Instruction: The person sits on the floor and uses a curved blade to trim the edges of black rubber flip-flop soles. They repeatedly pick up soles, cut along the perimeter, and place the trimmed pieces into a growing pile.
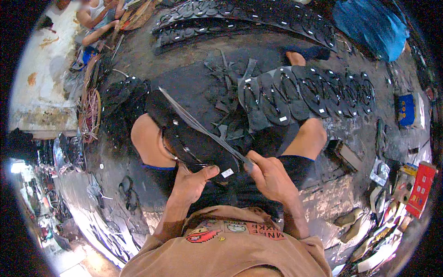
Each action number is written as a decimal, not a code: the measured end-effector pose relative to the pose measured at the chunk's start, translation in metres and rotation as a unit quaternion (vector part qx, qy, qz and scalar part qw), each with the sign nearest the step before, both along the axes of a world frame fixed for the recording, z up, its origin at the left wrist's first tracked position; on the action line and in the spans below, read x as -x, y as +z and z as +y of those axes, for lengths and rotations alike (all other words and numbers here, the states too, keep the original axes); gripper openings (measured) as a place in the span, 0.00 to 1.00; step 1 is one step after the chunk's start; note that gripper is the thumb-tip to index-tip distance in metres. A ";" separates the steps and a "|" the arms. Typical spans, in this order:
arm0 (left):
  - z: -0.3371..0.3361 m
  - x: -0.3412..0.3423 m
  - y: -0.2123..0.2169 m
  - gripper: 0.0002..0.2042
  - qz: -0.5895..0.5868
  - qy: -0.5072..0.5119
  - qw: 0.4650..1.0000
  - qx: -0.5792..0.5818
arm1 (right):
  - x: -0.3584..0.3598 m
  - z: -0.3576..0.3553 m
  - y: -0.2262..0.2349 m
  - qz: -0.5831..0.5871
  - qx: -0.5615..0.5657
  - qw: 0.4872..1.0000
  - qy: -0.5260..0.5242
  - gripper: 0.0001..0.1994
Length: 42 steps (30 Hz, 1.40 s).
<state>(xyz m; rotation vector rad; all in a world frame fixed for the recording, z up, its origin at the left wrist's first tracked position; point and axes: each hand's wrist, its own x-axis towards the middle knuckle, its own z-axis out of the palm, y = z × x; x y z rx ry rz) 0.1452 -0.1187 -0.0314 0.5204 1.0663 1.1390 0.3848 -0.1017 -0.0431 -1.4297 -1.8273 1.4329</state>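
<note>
A black flip-flop (203, 143) with a small white label at its near end lies slanting across my lap. My left hand (196, 182) is closed on its near left edge, thumb on top, beside the shiny straps. Along the sandal's right side runs a long, thin grey strip (198, 124), slightly bowed and tapering at its far end. My right hand (273, 177) pinches this strip's near end. Whether it is a cut-off edge or a blade, I cannot tell. Black offcuts (226, 92) lie beyond, between my knees.
A row of overlapping black flip-flops (300, 92) lies ahead on the right. Longer rows (244, 21) stretch across the back. A blue plastic bag (371, 27) is at the far right, a brown block (346, 156) beyond my right knee. Another person (94, 18) sits at the far left.
</note>
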 end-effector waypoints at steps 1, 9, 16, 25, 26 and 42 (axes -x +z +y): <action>-0.004 0.006 0.000 0.32 0.046 -0.041 0.998 0.010 | 0.011 0.006 -0.001 0.014 -0.013 1.000 -0.001 0.14; 0.041 0.088 0.060 0.24 0.094 0.152 0.974 -0.136 | 0.016 -0.001 -0.057 0.128 -0.049 0.949 -0.286 0.26; 0.160 0.032 -0.034 0.29 -0.041 0.179 0.978 -0.104 | -0.033 -0.079 -0.036 0.309 0.114 0.763 -0.557 0.29; 0.154 -0.113 -0.241 0.32 0.183 -0.103 0.973 0.098 | -0.046 -0.077 -0.058 0.260 0.103 0.794 -0.540 0.14; 0.160 -0.129 -0.224 0.31 0.214 -0.072 0.966 0.126 | -0.049 -0.069 -0.062 0.214 0.109 0.812 -0.532 0.11; 0.174 -0.071 -0.090 0.20 0.252 -0.073 0.956 0.132 | 0.017 -0.005 -0.085 0.040 0.115 0.955 -0.271 0.23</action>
